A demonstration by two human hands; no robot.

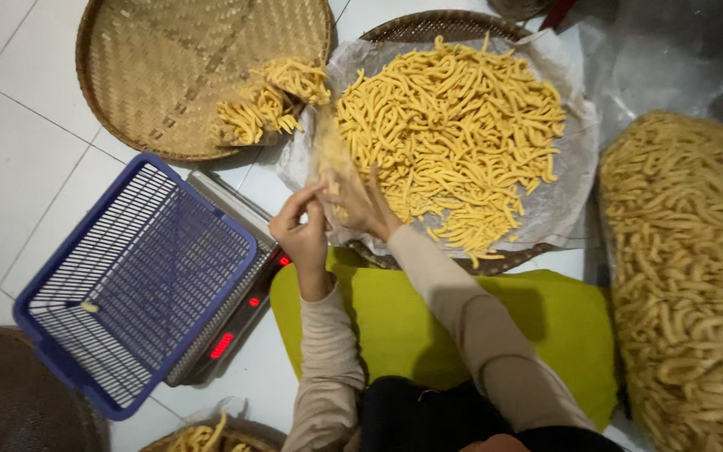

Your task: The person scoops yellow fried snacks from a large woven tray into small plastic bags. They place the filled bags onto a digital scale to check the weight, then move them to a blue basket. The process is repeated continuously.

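My left hand (301,228) and my right hand (363,205) are close together at the near edge of a round woven tray (412,25) lined with clear plastic and heaped with yellow stick snacks (453,125). Both hands hold a small clear plastic bag (334,163) that stands between them with some snacks inside. The left fingers pinch its edge; the right hand grips its side.
A blue plastic basket (131,285) sits on a digital scale (240,322) with red displays at left. Another woven tray (169,67) behind it carries filled snack bags (274,100). A large clear sack of snacks (688,276) stands at right. A green cushion (479,326) lies under my arms.
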